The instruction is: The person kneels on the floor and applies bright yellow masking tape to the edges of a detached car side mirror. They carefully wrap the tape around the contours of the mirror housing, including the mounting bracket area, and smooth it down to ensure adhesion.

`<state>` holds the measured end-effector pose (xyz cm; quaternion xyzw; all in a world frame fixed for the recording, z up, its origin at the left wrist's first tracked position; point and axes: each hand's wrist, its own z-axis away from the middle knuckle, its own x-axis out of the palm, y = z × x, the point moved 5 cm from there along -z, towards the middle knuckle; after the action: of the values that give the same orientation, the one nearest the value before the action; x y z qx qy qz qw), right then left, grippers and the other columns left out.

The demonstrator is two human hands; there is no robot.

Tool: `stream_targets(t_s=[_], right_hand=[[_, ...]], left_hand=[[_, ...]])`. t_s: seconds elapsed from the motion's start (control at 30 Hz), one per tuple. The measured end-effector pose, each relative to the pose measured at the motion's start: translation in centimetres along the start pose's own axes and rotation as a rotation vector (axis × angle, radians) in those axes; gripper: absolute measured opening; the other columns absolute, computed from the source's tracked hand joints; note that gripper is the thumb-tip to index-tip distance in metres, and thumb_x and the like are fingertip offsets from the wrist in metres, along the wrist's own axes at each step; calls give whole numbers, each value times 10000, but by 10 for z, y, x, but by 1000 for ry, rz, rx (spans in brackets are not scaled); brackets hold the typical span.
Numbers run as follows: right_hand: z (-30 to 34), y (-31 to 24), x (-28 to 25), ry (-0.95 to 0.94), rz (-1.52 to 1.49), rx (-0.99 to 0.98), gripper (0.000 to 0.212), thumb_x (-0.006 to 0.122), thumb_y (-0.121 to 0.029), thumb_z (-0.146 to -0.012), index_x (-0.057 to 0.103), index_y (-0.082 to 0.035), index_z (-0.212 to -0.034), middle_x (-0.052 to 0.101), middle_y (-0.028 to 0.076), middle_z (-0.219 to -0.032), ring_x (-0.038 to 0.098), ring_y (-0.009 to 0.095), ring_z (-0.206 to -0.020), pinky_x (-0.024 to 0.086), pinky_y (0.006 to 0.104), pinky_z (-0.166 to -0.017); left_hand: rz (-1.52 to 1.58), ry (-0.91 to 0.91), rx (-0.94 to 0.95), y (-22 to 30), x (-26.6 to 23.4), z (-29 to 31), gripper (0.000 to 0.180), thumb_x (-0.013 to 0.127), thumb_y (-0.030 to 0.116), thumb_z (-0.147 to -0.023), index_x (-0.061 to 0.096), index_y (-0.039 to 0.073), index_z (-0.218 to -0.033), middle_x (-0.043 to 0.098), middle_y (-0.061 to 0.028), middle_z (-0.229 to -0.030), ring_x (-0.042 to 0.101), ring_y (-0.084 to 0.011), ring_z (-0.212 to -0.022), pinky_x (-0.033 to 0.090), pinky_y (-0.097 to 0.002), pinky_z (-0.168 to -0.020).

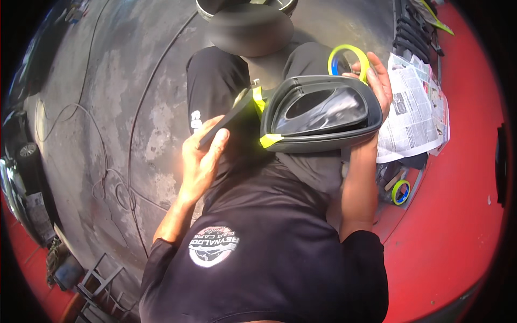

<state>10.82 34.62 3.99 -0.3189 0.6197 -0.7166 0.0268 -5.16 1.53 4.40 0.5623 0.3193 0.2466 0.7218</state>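
A black car side mirror (pixel 323 142) lies across my lap, its hollow side facing up and a glossy dark surface inside. Yellow-green masking tape (pixel 271 140) is stuck at its left corner, with another strip at the joint to the mounting foot (pixel 229 118). My left hand (pixel 200 159) pinches that foot between thumb and fingers. From the right, my right hand (pixel 381 89) supports the housing, its palm partly hidden behind it. A roll of yellow-green tape (pixel 364 56) with a blue core hangs at the fingers of this same hand.
Newspaper sheets (pixel 406 107) lie to my right, beside a red surface (pixel 463 188). A second tape roll (pixel 400 192) sits below them. Ahead stands a container with a blurred black round thing (pixel 250 29). A dark cable (pixel 139 107) runs over the concrete floor (pixel 118 70) at left.
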Motion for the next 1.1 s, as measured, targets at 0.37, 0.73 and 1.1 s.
stream_targets(t_s=[0.37,0.73,1.1], right_hand=[[54,3,-55,138,371,-156,392,626,-59,-1105,572,61,-1475,743,150,-1113,739,154,-877,578,281,-810],[82,-108,-22,-152,491,-475,469,565,29,-1027,539,114,-1487,729,260,-1111,687,203,-810,583,318,-765],[129,-164,28,-473,637,-509,576,619,38,-918,509,101,-1480,723,302,-1035,658,211,-774,553,328,-678]], left_hand=[[-221,-22,-48,2,-1,-63,437,644,368,-1142,717,-14,-942,622,45,-777,513,-59,-730,435,-295,-654],[3,-50,19,-29,-4,-45,373,706,219,-1098,681,-37,-1368,751,-92,-1246,689,-144,-1105,574,-318,-939],[27,310,253,-14,-38,-18,229,689,37,-1077,715,-65,-1281,693,-100,-1139,719,-148,-937,600,-269,-775]])
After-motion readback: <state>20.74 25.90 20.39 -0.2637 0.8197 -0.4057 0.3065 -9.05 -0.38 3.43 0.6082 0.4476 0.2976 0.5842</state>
